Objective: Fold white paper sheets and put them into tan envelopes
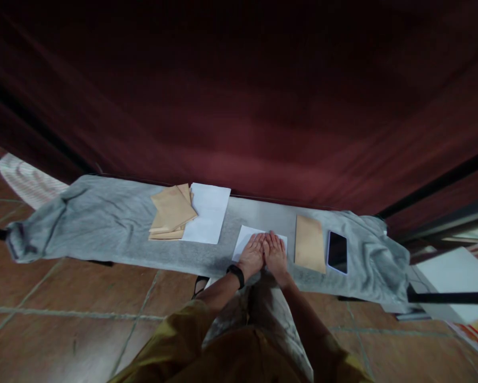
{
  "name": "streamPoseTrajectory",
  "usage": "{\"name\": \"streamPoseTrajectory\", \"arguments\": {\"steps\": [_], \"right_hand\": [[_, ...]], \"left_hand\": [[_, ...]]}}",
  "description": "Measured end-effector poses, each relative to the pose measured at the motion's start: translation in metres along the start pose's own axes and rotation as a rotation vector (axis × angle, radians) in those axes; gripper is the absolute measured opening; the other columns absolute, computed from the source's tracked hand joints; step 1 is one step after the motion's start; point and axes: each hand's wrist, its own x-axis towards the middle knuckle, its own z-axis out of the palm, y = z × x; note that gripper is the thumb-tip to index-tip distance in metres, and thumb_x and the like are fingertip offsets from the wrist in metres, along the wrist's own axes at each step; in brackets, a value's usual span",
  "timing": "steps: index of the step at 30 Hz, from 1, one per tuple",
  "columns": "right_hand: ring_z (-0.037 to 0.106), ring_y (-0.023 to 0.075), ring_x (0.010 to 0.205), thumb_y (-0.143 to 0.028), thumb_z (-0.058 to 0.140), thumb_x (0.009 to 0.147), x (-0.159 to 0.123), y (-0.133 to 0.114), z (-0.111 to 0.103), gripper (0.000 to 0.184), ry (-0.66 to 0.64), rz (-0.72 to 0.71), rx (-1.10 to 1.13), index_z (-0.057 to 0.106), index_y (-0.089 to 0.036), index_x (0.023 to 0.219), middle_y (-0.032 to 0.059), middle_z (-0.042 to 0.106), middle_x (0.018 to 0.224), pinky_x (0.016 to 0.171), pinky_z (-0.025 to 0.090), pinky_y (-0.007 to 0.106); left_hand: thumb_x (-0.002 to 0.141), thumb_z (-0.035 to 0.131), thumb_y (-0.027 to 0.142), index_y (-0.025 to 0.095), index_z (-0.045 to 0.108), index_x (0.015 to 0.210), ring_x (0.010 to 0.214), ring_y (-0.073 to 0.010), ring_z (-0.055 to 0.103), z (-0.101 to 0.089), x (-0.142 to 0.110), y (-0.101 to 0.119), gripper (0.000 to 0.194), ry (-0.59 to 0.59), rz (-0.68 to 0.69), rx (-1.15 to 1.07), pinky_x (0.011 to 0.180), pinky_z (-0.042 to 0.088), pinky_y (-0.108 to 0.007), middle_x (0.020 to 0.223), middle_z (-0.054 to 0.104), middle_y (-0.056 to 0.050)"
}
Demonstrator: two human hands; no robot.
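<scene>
A white sheet of paper [241,240], perhaps folded, lies on the grey cloth in front of me. My left hand [252,252], with a black band on its wrist, rests flat on it with fingers stretched out. Beside it, touching, my right hand [275,252] also presses down on the paper, palm down. The hands cover much of the sheet. Just right of them lies a single brown envelope [309,244]. To the left, a pile of brown envelopes [173,210] overlaps a stack of white paper [209,213].
A phone [337,252] lies face up right of the single envelope. The grey cloth [103,223] covers a narrow bench-like surface, wrinkled at both ends. A dark red panel [239,133] rises behind it. A white box-like object [458,282] stands at the right, over the tiled floor [83,340].
</scene>
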Motion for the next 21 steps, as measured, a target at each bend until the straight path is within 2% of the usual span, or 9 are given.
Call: {"name": "streamPoseTrajectory", "arguments": {"steps": [5, 10, 16, 21], "right_hand": [[0.030, 0.0269, 0.151, -0.020, 0.029, 0.104, -0.003, 0.001, -0.002, 0.047, -0.040, 0.023, -0.042, 0.052, -0.016, 0.145, 0.0152, 0.046, 0.156, 0.118, 0.027, 0.054], [0.029, 0.0282, 0.151, -0.021, 0.031, 0.104, -0.002, 0.001, -0.003, 0.048, -0.061, 0.030, -0.054, 0.050, -0.016, 0.148, 0.0146, 0.041, 0.160, 0.119, 0.026, 0.053], [0.030, 0.0281, 0.151, -0.030, 0.028, 0.106, -0.003, -0.001, 0.003, 0.052, -0.037, 0.090, -0.038, 0.042, -0.011, 0.154, 0.0185, 0.037, 0.160, 0.120, 0.026, 0.053], [0.035, 0.0286, 0.148, -0.034, 0.026, 0.107, -0.003, -0.001, 0.009, 0.054, 0.035, 0.141, -0.027, 0.043, -0.010, 0.153, 0.0193, 0.039, 0.159, 0.120, 0.027, 0.051]], "left_hand": [[0.094, 0.036, 0.021, -0.001, 0.032, 0.153, 0.153, -0.0295, 0.027, -0.003, 0.003, 0.000, 0.063, -0.029, 0.014, -0.007, 0.128, 0.013, -0.053, 0.159, 0.037, -0.024], [0.097, 0.036, 0.023, 0.004, 0.031, 0.156, 0.154, -0.0287, 0.025, -0.001, 0.000, -0.004, 0.062, -0.003, 0.011, -0.045, 0.127, 0.015, -0.053, 0.161, 0.036, -0.020], [0.101, 0.035, 0.028, 0.011, 0.034, 0.156, 0.154, -0.0227, 0.025, 0.001, -0.005, -0.022, 0.057, 0.016, 0.006, -0.079, 0.127, 0.016, -0.048, 0.163, 0.034, -0.013], [0.103, 0.032, 0.032, 0.013, 0.032, 0.157, 0.154, -0.0206, 0.026, 0.001, -0.008, -0.043, 0.056, 0.119, -0.117, -0.030, 0.127, 0.020, -0.046, 0.163, 0.036, -0.011]]}}
